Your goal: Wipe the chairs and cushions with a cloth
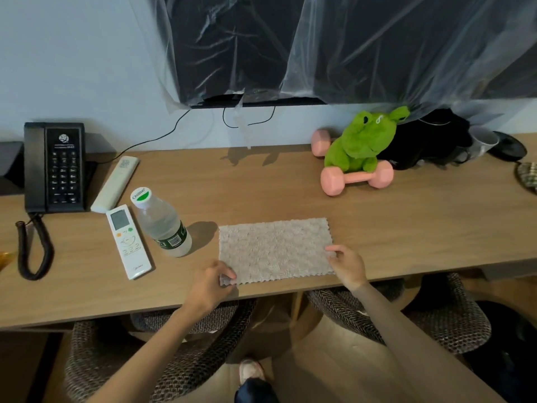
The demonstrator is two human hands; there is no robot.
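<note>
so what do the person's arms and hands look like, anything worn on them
The left hand and the right hand are both ungloved, with no ring, watch or bracelet visible. The forearms look bare to the frame's edge, and no sleeve cuff shows.

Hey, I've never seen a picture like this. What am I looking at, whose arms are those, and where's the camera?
No machine here: a person wears one wide-angle camera on the head, looking forward and down, so the arms reaching in from below are their own. On the wooden desk are a grey cloth, a water bottle, a white remote with a screen, a second remote, a black telephone and a green plush frog behind a pink dumbbell. The left hand pinches the cloth's near left corner; the right hand pinches its right edge. Two woven chairs stand tucked under the desk.
</note>
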